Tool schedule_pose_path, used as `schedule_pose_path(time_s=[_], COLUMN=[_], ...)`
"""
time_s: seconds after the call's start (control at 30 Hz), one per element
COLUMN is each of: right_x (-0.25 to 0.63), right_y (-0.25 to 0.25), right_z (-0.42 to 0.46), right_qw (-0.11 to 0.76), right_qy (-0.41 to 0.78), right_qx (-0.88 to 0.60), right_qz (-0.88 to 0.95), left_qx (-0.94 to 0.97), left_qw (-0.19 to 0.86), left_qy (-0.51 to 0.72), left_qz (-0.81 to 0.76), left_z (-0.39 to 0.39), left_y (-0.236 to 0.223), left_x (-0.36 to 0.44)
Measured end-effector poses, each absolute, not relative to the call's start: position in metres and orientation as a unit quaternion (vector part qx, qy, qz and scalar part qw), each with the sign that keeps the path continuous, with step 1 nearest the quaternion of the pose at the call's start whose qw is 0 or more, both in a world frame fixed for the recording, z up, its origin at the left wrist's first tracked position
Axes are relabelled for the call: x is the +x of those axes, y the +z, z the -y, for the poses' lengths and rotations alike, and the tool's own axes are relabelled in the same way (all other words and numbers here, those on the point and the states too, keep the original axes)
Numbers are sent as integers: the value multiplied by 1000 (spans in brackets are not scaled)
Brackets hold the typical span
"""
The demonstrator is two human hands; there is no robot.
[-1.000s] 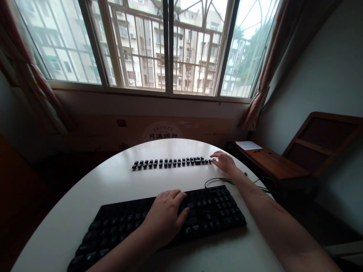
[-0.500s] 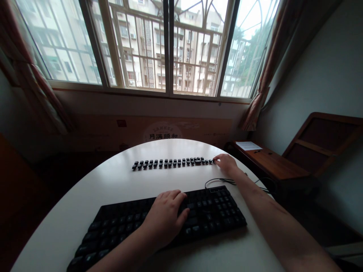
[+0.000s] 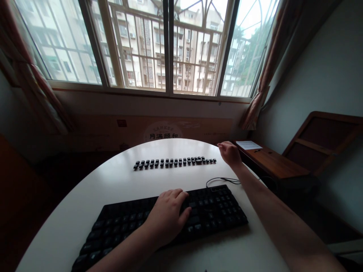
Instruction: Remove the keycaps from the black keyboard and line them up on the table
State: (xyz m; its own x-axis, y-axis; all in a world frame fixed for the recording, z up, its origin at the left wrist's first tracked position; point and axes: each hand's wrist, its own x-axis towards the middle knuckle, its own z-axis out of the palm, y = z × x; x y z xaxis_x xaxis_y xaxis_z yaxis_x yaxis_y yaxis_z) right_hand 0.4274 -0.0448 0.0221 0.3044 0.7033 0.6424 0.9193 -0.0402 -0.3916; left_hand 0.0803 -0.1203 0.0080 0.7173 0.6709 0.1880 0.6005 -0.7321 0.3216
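My left hand [image 3: 169, 214] lies over the middle of a black keyboard [image 3: 217, 215], its fingers stretched out and the thumb apart. Beyond it, two rows of black keycaps [image 3: 176, 162] run across the white table, with a few smaller caps [image 3: 210, 161] at their right end. My right hand [image 3: 230, 153] is raised by the table's far right edge, past the last cap and apart from it. Its fingers are curled together; what they hold, if anything, is too small to make out.
The round white table [image 3: 113, 179] carries everything. A black cable [image 3: 224, 178] trails from the keyboard's back right toward the table edge. On the right stands a wooden chair or bench [image 3: 272, 162] with a paper sheet [image 3: 248, 145] on it. A barred window [image 3: 195, 56] is ahead.
My right hand has left the last small keycap at the row's right end and moved up and right. The cap stays on the table. My left hand keeps its place on the keyboard.
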Motion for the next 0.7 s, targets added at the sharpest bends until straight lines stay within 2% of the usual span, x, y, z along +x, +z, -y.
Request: schedule_pose_path(time_s=[0.1, 0.17, 0.2, 0.3, 0.43, 0.6, 0.7], right_x=[423, 412, 403, 373, 350, 358, 361], right_y=[59, 82, 89, 93, 63, 23, 11], right_z=[58, 79, 93, 141, 180, 175, 171], right_qw=[457, 565, 580, 527, 485, 530, 551], right_qy=[-135, -89, -87, -103, 19, 233, 300], right_qx=[-690, -624, -598, -584, -613, -588, -559], right_qz=[545, 532, 546, 609, 624, 565, 543], left_qx=[921, 923, 923, 923, 925, 925, 925], left_qw=[117, 119, 120, 118, 108, 111, 113], left_qy=[148, 149, 149, 146, 145, 142, 132], left_qz=[-341, -335, -333, -335, -334, -335, -339], left_z=[119, 119, 119, 120, 119, 117, 117], left_y=[7, 8, 8, 8, 4, 3, 6], left_x=[80, 80, 80, 80, 80, 81, 81])
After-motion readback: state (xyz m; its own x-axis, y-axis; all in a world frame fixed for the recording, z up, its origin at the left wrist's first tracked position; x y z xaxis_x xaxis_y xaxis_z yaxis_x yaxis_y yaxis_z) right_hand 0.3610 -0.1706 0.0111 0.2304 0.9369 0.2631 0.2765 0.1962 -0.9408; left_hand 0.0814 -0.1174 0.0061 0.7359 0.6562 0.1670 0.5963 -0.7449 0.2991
